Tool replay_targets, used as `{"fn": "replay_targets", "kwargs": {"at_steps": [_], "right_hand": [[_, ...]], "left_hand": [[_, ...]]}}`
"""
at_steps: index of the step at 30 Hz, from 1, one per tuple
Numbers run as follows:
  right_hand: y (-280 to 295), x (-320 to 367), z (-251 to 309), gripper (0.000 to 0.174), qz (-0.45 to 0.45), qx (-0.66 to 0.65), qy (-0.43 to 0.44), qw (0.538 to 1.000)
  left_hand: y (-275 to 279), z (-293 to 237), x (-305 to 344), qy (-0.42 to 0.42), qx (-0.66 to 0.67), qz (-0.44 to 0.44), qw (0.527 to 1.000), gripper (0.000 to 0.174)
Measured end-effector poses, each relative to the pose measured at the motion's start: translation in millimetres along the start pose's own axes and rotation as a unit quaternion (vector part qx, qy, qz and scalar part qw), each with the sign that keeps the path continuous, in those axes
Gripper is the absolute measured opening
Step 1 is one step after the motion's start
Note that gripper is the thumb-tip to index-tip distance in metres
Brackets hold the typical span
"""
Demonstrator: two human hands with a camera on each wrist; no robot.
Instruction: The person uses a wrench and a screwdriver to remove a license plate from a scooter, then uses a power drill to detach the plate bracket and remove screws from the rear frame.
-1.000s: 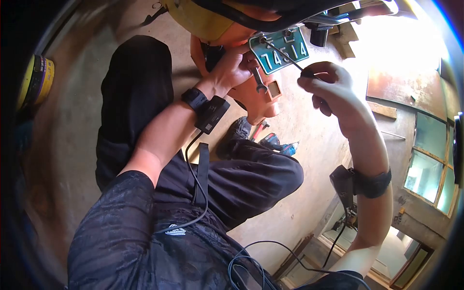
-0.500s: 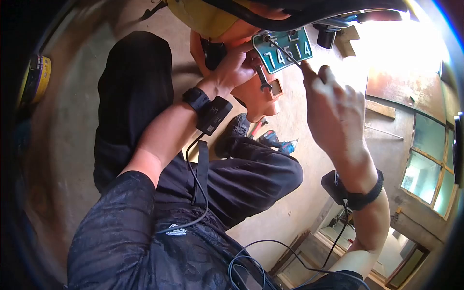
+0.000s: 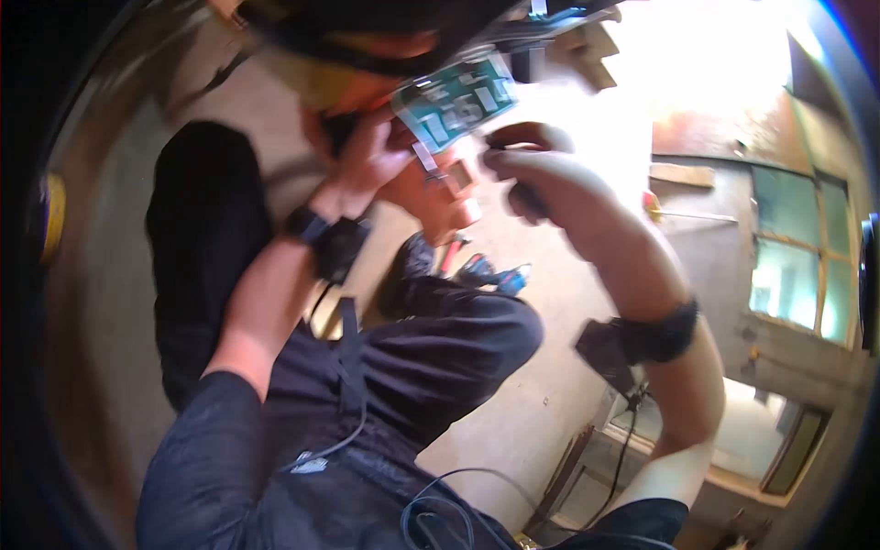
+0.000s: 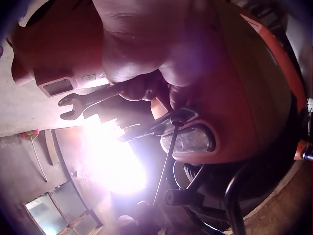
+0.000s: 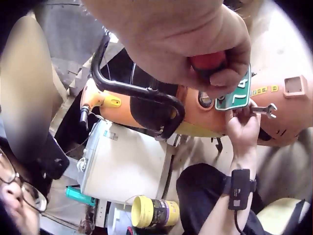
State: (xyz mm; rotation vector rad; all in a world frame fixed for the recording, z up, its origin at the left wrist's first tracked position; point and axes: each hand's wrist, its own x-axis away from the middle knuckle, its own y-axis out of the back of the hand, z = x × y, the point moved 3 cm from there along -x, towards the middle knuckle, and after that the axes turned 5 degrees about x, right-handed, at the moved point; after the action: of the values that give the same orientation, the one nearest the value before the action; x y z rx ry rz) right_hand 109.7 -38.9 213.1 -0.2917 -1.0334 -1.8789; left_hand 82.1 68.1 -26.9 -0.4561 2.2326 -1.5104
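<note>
A green number plate [image 3: 456, 99] hangs on the orange rear body of a scooter [image 5: 283, 93]. My left hand [image 3: 368, 154] reaches in beside the plate and grips a small open-ended wrench [image 4: 80, 100], which also shows in the right wrist view as the wrench [image 5: 262, 110] under the plate [image 5: 235, 97]. My right hand [image 3: 541, 179] is just right of the plate, curled round a screwdriver's red handle [image 5: 208, 61]. The screwdriver's thin shaft [image 4: 166, 156] runs up to a fitting on the scooter body. The head view is blurred.
A black grab rail [image 5: 132, 90] curves over the scooter's rear. A white box [image 5: 127, 161] and a yellow can [image 5: 151, 211] stand below it. A cordless drill [image 3: 490, 273] lies on the concrete floor near my knee. Window frames [image 3: 788, 266] lean at the right.
The head view has swung, so everything sits lower and further left, and it is now blurred. Both hands stay at the plate, the right hand turned on the screwdriver.
</note>
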Motion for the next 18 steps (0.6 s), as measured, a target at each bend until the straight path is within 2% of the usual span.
{"fn": "replay_targets", "kwargs": {"at_steps": [1, 2, 3, 4, 5, 6, 7, 8, 9, 10, 12, 13, 14, 15, 16, 17, 18], "right_hand": [[1, -7, -9, 0.045, -0.065, 0.055, 0.023, 0.996], [6, -9, -3, 0.043, -0.036, 0.100, 0.039, 0.994], [12, -16, -7, 0.039, -0.127, 0.246, 0.089, 0.957], [8, -29, -24, 0.035, -0.190, 0.219, 0.132, 0.948], [4, -37, -29, 0.033, -0.190, 0.219, 0.169, 0.942], [6, -39, -29, 0.032, -0.186, 0.219, 0.206, 0.935], [5, -13, 3, 0.029, -0.171, 0.323, 0.171, 0.915], [-2, 19, 37, 0.026, -0.152, 0.421, 0.131, 0.885], [-13, 23, 39, 0.019, -0.179, 0.528, 0.180, 0.810], [-21, 25, 36, 0.020, -0.166, 0.560, 0.225, 0.780], [-33, 25, 33, 0.021, -0.211, 0.632, 0.278, 0.692], [-33, 23, 31, 0.019, -0.187, 0.632, 0.302, 0.689], [-30, 23, 31, 0.019, -0.189, 0.633, 0.295, 0.690], [-27, 24, 33, 0.017, -0.181, 0.614, 0.276, 0.717], [-24, 25, 37, 0.015, -0.172, 0.594, 0.258, 0.742], [-18, 25, 44, 0.013, -0.116, 0.566, 0.205, 0.790], [-16, 23, 43, 0.013, -0.117, 0.566, 0.202, 0.791]], "left_hand": [[5, 0, 4, -0.137, -0.155, 0.039, 0.978, 0.032], [-6, -5, 1, 0.087, 0.237, -0.034, 0.967, 0.029], [9, 3, 1, -0.004, 0.040, 0.045, 0.998, 0.029], [15, 4, -4, 0.075, 0.232, 0.044, 0.969, 0.028], [5, 0, 2, 0.045, 0.126, -0.007, 0.991, 0.029], [21, 6, -3, 0.108, 0.248, -0.115, 0.956, 0.028], [36, 13, -7, 0.104, 0.252, -0.116, 0.955, 0.028], [45, 16, -8, 0.098, 0.256, -0.120, 0.954, 0.027], [49, 14, -7, 0.100, 0.249, -0.115, 0.956, 0.026], [41, 10, -4, 0.102, 0.242, -0.113, 0.958, 0.025], [2, -2, 8, 0.089, 0.227, -0.120, 0.962, 0.025], [-33, -19, 16, -0.012, 0.115, -0.071, 0.991, 0.025], [-52, -29, 20, -0.112, 0.000, -0.020, 0.994, 0.025], [23, 3, 1, -0.015, 0.122, -0.157, 0.980, 0.027], [32, 6, 3, -0.009, 0.124, -0.156, 0.980, 0.027], [33, 6, 5, -0.017, 0.093, -0.108, 0.990, 0.028], [33, 5, 5, -0.025, 0.062, -0.059, 0.996, 0.029]]}}
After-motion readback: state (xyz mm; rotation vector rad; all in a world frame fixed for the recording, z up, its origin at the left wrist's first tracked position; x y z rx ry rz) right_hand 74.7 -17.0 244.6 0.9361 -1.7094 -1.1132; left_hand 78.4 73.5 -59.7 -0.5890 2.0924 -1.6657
